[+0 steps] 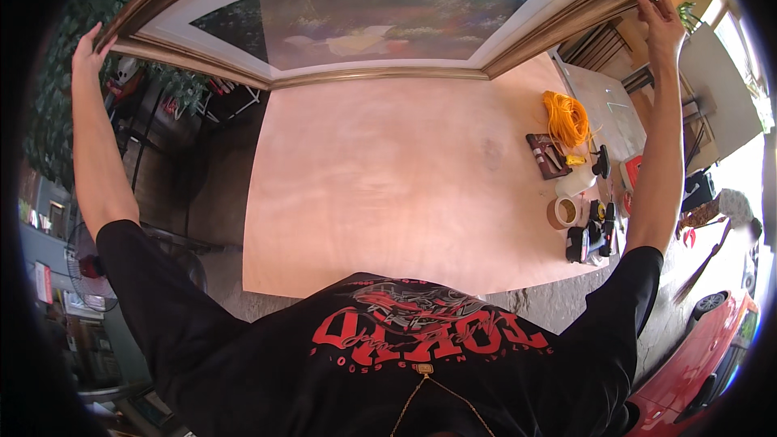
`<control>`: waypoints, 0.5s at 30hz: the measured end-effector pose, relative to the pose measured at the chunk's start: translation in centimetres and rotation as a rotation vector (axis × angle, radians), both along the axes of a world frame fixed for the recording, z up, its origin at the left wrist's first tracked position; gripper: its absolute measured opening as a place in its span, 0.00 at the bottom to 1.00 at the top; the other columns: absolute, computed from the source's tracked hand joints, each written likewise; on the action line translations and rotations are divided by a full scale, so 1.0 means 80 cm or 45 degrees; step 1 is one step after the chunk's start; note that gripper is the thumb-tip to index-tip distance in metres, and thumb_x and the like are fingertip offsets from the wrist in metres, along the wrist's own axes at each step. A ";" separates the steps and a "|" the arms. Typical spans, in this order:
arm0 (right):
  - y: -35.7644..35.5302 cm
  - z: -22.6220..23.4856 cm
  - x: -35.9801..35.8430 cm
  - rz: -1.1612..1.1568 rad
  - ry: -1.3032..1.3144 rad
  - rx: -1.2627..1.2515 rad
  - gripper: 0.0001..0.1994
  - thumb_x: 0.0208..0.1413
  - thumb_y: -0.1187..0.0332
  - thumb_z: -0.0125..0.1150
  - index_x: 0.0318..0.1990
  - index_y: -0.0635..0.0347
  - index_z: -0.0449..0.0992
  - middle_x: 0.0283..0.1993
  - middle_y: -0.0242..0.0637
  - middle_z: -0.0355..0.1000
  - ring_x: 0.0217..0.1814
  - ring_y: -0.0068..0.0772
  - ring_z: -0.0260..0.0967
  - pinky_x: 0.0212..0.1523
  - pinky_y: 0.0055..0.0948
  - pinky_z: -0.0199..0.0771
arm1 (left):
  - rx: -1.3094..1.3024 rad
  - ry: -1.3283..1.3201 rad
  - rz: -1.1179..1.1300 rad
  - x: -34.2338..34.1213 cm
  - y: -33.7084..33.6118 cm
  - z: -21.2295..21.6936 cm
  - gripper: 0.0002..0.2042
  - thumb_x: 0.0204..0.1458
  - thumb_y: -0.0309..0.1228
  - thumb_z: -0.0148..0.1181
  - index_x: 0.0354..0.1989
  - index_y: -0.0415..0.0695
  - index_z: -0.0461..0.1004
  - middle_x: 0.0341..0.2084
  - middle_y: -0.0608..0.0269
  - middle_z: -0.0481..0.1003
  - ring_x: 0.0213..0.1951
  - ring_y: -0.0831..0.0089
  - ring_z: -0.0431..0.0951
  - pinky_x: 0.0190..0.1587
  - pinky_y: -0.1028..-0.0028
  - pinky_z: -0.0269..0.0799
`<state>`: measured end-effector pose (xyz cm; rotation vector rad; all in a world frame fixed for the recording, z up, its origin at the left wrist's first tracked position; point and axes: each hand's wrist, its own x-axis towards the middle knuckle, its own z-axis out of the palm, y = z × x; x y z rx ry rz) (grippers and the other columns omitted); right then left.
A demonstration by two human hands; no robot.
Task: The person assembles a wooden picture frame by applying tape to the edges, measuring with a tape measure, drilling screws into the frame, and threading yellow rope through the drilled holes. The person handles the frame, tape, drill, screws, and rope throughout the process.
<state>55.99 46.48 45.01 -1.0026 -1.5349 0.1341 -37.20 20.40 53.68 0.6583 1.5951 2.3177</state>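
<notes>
A large framed painting [380, 20] with a gold frame and white mat is held up over the far edge of a plywood sheet [388, 186]. My left hand [85, 53] grips the frame's left corner. At the right corner, my right hand [662, 20] holds the frame's edge. Both arms are stretched wide apart. The painting tilts toward me, its lower edge near the plywood's far side.
On the plywood's right side lie an orange coiled cord [565, 117], a tape roll [563, 212], a cordless drill [587, 243], a dark tool case [546, 154] and small tools. A green hedge wall [73, 48] stands left. A red vehicle [696, 364] is at lower right.
</notes>
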 end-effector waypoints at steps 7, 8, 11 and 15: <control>0.066 0.006 -0.014 0.268 0.109 0.133 0.33 0.58 0.51 0.63 0.68 0.48 0.60 0.53 0.33 0.68 0.52 0.24 0.63 0.54 0.28 0.62 | 0.295 0.000 0.149 0.070 0.036 0.014 0.27 0.53 0.24 0.62 0.57 0.23 0.59 0.65 0.33 0.44 0.57 0.39 0.65 0.48 0.52 0.81; 0.078 0.003 -0.019 0.291 0.183 0.068 0.33 0.59 0.49 0.61 0.68 0.49 0.59 0.55 0.33 0.66 0.54 0.25 0.61 0.56 0.30 0.61 | 0.308 0.020 0.164 0.076 0.042 0.014 0.28 0.53 0.24 0.62 0.58 0.23 0.58 0.65 0.35 0.44 0.57 0.40 0.65 0.48 0.53 0.82; 0.118 -0.005 -0.039 0.317 0.338 -0.048 0.33 0.61 0.45 0.55 0.67 0.52 0.56 0.60 0.33 0.61 0.59 0.28 0.56 0.59 0.33 0.59 | 0.349 0.228 0.136 0.094 0.063 0.010 0.28 0.52 0.27 0.64 0.58 0.26 0.60 0.65 0.42 0.49 0.59 0.47 0.65 0.52 0.51 0.78; 0.165 -0.006 -0.052 0.204 0.245 0.159 0.38 0.59 0.36 0.49 0.61 0.61 0.55 0.48 0.36 0.63 0.43 0.26 0.58 0.45 0.32 0.63 | 0.053 0.876 0.151 0.139 0.085 0.004 0.32 0.52 0.44 0.65 0.61 0.39 0.63 0.62 0.49 0.60 0.63 0.57 0.63 0.62 0.52 0.64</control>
